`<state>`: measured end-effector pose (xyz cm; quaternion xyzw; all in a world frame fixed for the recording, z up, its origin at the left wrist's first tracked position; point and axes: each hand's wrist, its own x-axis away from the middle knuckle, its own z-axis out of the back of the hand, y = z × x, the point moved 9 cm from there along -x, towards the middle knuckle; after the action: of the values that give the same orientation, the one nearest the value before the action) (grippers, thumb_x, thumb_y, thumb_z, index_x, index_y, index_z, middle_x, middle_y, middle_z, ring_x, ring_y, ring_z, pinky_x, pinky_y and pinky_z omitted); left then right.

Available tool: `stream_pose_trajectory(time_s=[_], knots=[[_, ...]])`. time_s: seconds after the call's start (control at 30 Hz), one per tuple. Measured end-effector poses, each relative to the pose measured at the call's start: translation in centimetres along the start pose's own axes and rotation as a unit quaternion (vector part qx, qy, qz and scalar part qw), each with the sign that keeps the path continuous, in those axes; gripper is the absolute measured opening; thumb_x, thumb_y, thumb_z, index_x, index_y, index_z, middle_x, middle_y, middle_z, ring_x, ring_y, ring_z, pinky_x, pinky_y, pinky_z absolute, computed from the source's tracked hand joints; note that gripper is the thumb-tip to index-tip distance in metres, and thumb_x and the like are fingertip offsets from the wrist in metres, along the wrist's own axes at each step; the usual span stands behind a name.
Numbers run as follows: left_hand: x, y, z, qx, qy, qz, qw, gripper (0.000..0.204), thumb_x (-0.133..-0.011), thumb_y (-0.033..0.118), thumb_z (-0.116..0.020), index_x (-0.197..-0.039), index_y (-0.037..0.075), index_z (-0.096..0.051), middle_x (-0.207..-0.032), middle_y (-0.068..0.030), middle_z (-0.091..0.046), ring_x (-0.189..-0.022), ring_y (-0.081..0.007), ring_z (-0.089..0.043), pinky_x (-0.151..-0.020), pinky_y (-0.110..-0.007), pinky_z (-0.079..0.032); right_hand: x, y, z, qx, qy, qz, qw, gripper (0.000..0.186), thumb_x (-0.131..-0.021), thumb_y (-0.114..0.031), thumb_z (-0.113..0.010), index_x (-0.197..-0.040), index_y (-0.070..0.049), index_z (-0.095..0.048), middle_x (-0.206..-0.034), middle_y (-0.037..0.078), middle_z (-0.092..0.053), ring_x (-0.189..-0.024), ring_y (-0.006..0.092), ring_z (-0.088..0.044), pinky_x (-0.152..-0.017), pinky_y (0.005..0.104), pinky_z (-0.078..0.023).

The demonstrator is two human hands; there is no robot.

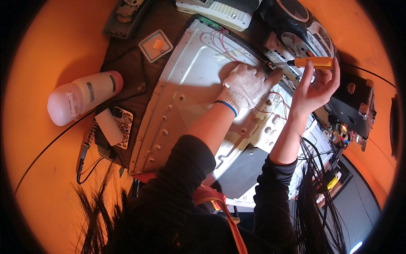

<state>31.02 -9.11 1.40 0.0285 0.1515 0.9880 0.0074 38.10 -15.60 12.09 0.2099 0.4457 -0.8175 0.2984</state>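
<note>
My right hand (316, 86), bare, holds a screwdriver (317, 63) by its orange handle between the fingertips. Its shaft points left, and the tip meets the far right edge of a large white metal panel (186, 63), which looks like the back of a flat screen. On the panel just left of the tip rests my left hand (247, 84) in a white knit glove with a blue cuff. One gloved finger reaches right along the edge; the other fingers are partly bent, their tips hidden. Thin red wires (224, 40) run across the panel near the glove.
Left of the panel are a small white tray (155, 45), a pink-and-white bottle (82, 95), a phone (122, 127) and a pen-shaped tool with a cord (83, 150). A black stereo (304, 29) stands at the far right, with a dark box (352, 103) nearer.
</note>
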Motion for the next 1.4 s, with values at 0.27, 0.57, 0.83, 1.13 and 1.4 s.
stream_pose_trajectory(time_s=[0.27,0.57,0.83,1.13,1.4], knots=[[-0.4,-0.1,-1.1,0.023,-0.041,0.014,0.999,0.054,-0.09,0.025,-0.047,-0.142,0.026,-0.033,-0.098,-0.0071,-0.068,-0.092,-0.0239,-0.065,-0.078,-0.041,-0.049,1.2,-0.6,0.5,-0.031,0.016,0.017,0.999,0.057,-0.086,0.005,-0.062,-0.135,0.0,-0.034,-0.115,0.02,-0.057,-0.103,0.0233,-0.061,-0.089,0.0328,-0.05],[-0.2,0.1,-1.5,-0.001,0.025,-0.008,1.0,0.057,-0.087,0.031,-0.049,-0.142,0.026,-0.037,-0.091,-0.0064,-0.067,-0.087,-0.0232,-0.064,-0.072,-0.044,-0.048,1.9,-0.7,0.1,-0.114,0.008,-0.031,0.993,0.055,-0.086,0.011,-0.057,-0.134,-0.002,-0.033,-0.127,0.022,-0.048,-0.106,0.0241,-0.06,-0.089,0.0312,-0.051],[0.2,0.0,-0.6,0.045,0.045,-0.035,0.997,0.06,-0.083,0.029,-0.053,-0.141,0.019,-0.04,-0.092,-0.0087,-0.065,-0.097,-0.0259,-0.06,-0.075,-0.043,-0.047,2.3,-0.8,-0.9,-0.133,-0.001,0.007,0.991,0.054,-0.095,0.001,-0.04,-0.14,-0.016,-0.017,-0.13,0.028,-0.047,-0.116,0.0366,-0.055,-0.093,0.0432,-0.05],[0.4,-0.2,-0.7,0.123,0.079,-0.063,0.987,0.059,-0.073,0.028,-0.061,-0.131,0.018,-0.052,-0.077,-0.0027,-0.057,-0.076,-0.0175,-0.059,-0.06,-0.033,-0.041,2.9,-2.3,0.9,-0.002,0.032,0.064,0.997,0.06,-0.088,-0.002,-0.059,-0.138,-0.01,-0.026,-0.098,0.027,-0.059,-0.081,0.035,-0.067,-0.069,0.0404,-0.061],[0.5,-0.5,-0.6,0.148,0.112,-0.079,0.979,0.057,-0.08,0.021,-0.056,-0.136,0.012,-0.048,-0.069,-0.0027,-0.054,-0.069,-0.0188,-0.059,-0.062,-0.033,-0.043,3.0,-2.1,2.1,0.145,0.091,0.008,0.985,0.048,-0.097,-0.015,-0.046,-0.139,-0.009,-0.021,-0.105,0.03,-0.056,-0.084,0.0352,-0.066,-0.074,0.0417,-0.061]])
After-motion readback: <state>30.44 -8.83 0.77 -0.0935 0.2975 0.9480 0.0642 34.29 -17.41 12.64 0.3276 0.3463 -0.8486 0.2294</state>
